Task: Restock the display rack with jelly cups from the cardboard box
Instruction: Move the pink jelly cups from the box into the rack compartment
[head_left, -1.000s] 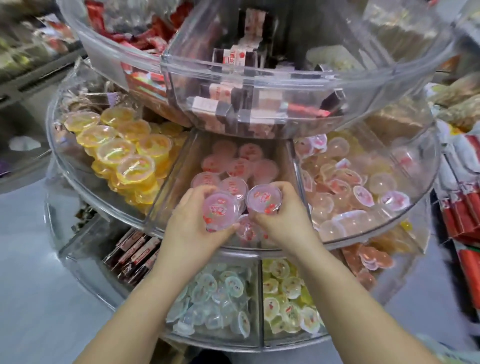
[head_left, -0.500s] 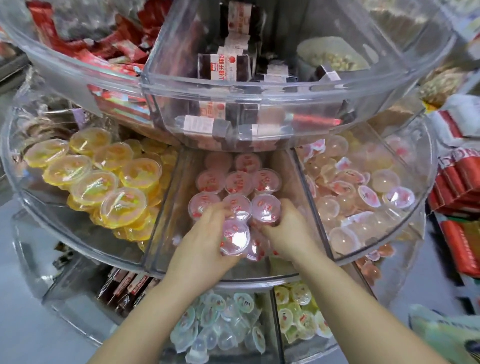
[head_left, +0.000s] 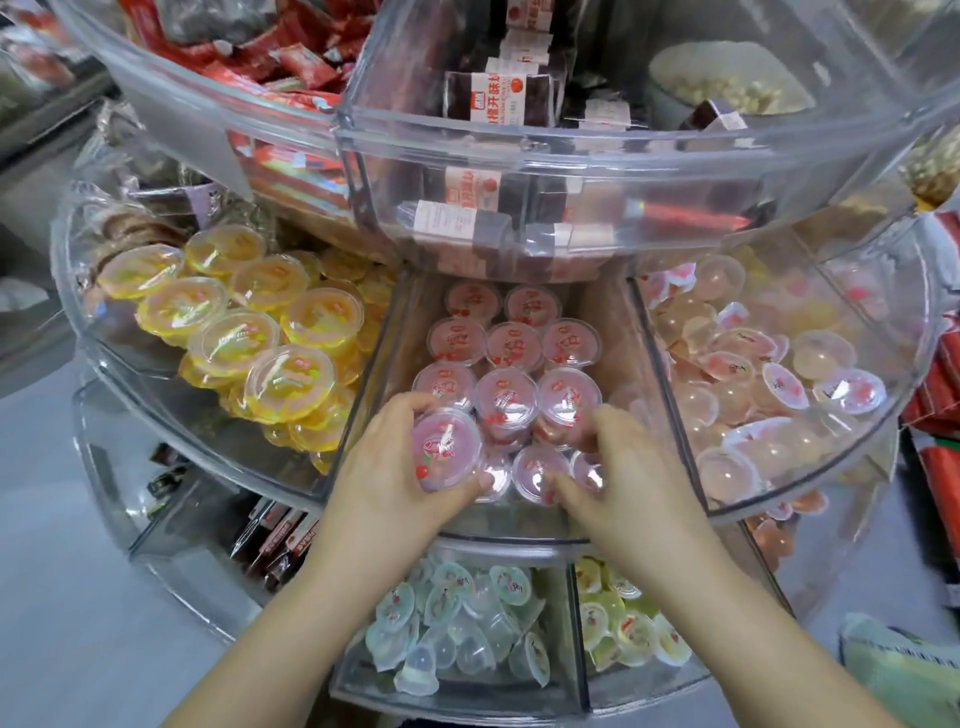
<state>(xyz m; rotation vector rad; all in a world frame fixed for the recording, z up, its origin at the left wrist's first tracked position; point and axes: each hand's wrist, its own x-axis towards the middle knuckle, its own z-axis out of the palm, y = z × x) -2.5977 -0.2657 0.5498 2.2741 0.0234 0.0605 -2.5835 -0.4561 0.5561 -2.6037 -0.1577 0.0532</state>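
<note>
Pink jelly cups (head_left: 506, 397) with clear lids stand in rows in the middle compartment (head_left: 509, 540) of the clear round display rack's middle tier. My left hand (head_left: 384, 488) grips one pink jelly cup (head_left: 447, 449) at the front left of that compartment, lid facing up. On the front right, my right hand (head_left: 623, 467) has its fingers curled around another pink cup (head_left: 587, 470) in the front row, thumb beside a neighbouring cup (head_left: 535, 473). The cardboard box is out of view.
Yellow jelly cups (head_left: 260, 332) fill the left compartment and small pale cups (head_left: 753, 384) the right one. The upper tier (head_left: 571, 156) overhangs with dark wrapped bars. The lower tier holds small bluish cups (head_left: 457, 623) and greenish cups (head_left: 623, 618). Red packets (head_left: 935, 374) line the right edge.
Both hands have gone down into the front of the middle compartment with their cups. The right hand's cup now sits low in the front row. The view has come closer.
</note>
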